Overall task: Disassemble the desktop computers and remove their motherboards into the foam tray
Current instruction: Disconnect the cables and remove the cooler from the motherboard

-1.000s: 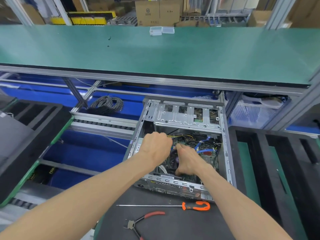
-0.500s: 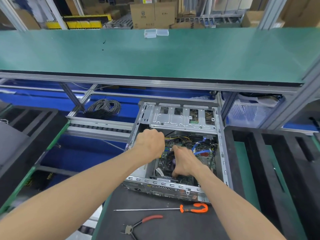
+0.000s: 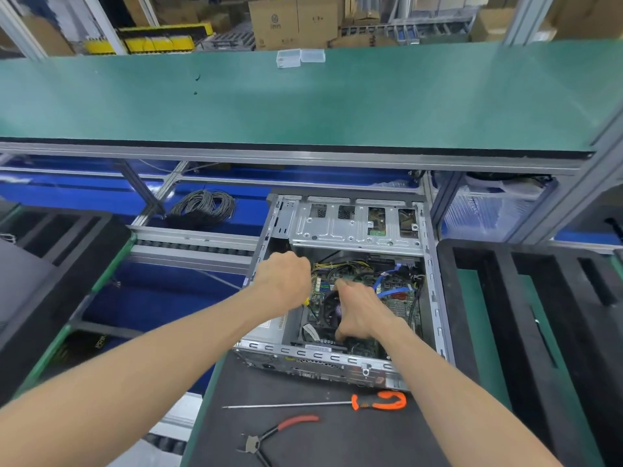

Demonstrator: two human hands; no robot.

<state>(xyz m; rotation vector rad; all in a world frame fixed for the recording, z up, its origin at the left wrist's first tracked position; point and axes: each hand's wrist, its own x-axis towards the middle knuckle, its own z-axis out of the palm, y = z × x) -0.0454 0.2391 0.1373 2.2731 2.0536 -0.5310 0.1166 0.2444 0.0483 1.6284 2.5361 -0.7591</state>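
Left hand (image 3: pixel 285 281) fisted on yellow screwdriver (image 3: pixel 306 302), right hand (image 3: pixel 359 311) gripping fan (image 3: pixel 332 310) in case (image 3: pixel 357 227), pliers (image 3: pixel 279 433) near.

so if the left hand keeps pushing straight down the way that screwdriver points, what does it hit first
Most likely the motherboard just left of the black cooler fan. The left hand grips a yellow-handled screwdriver aimed down into the case; the tip's depth is unclear.
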